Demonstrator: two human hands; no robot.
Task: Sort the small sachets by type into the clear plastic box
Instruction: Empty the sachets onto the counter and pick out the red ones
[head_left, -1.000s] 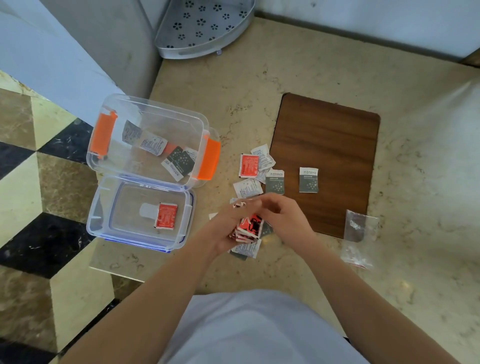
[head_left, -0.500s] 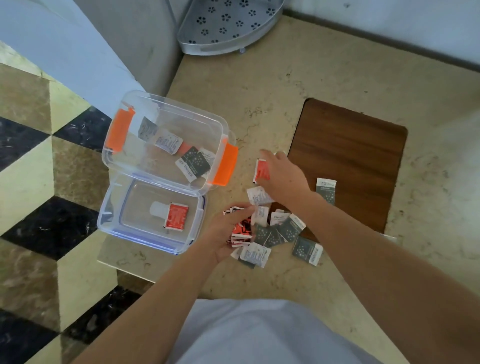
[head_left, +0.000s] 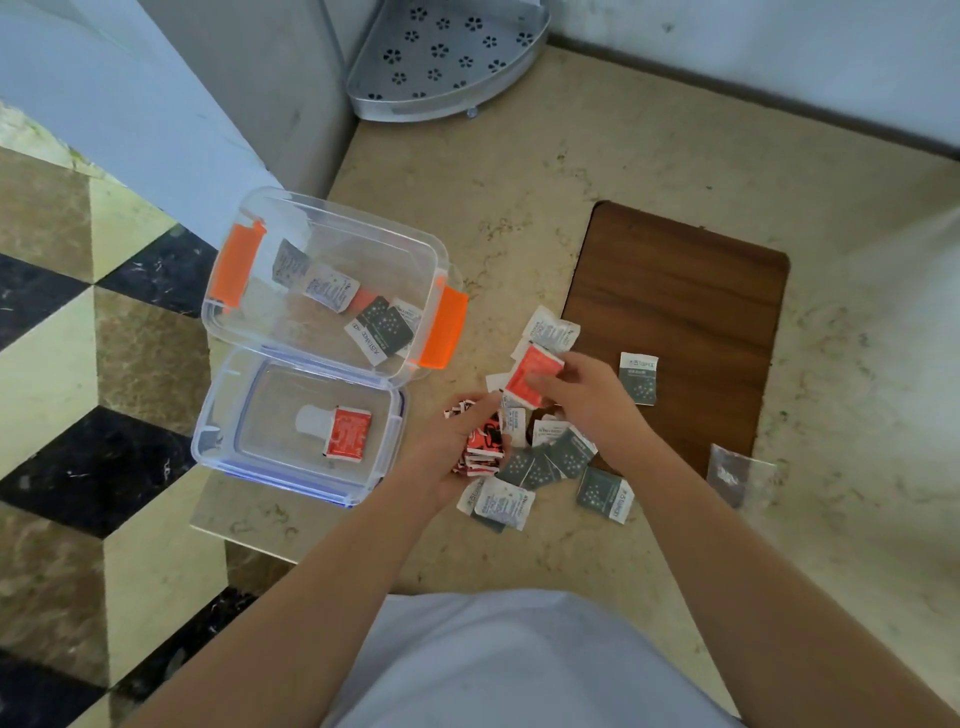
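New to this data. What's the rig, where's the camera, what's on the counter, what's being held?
No robot here: a person works with bare hands, filmed by one wide-angle camera worn on the head, looking down. On the marble counter sit a clear plastic box with orange latches, holding a few sachets, its lid beside it with a red sachet on it, a brown board, and loose grey and white sachets. The left hand grips a stack of red sachets. The right hand pinches one red sachet in its fingers.

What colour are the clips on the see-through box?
Bright orange. The clips sit on both ends of the clear plastic box, plain in the head view.
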